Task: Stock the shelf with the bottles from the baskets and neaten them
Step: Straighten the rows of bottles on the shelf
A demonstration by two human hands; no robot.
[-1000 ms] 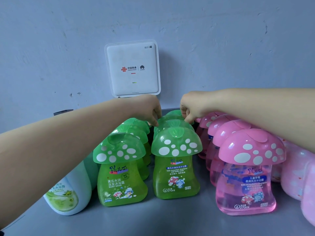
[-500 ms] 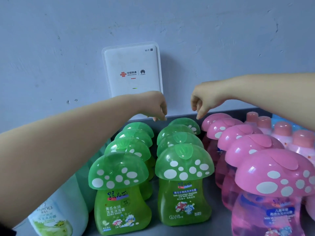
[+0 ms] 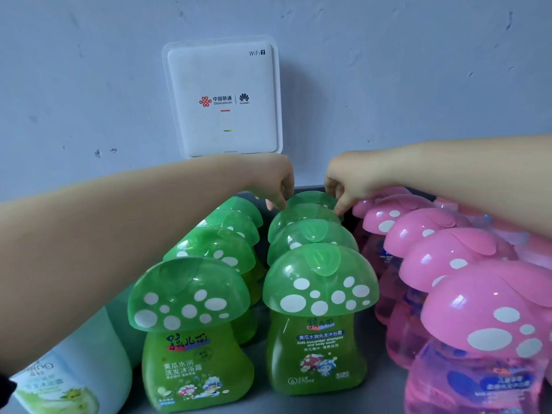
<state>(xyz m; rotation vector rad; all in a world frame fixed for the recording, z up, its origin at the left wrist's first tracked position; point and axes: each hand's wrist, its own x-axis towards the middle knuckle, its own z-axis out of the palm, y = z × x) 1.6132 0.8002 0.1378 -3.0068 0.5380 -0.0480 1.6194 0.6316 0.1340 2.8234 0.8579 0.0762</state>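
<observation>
Two rows of green mushroom-cap bottles stand on the grey shelf (image 3: 383,392), the left row (image 3: 188,297) and the right row (image 3: 319,282) running back to the wall. A row of pink mushroom-cap bottles (image 3: 448,258) stands to their right. Both my arms reach to the back of the right green row. My left hand (image 3: 276,183) pinches the left edge of a rear green bottle's cap (image 3: 303,213). My right hand (image 3: 343,185), fingers curled, pinches the same cap's right edge. The bodies of the rear bottles are hidden.
A white WiFi box (image 3: 224,100) is fixed to the pale wall just above my hands. A white and green bottle (image 3: 59,383) stands at the lower left under my left forearm. More pink bottles crowd the far right under my right forearm.
Half a second ago both hands were lifted off the bottles. They have come back down onto a rear green cap, and the view has moved closer.
</observation>
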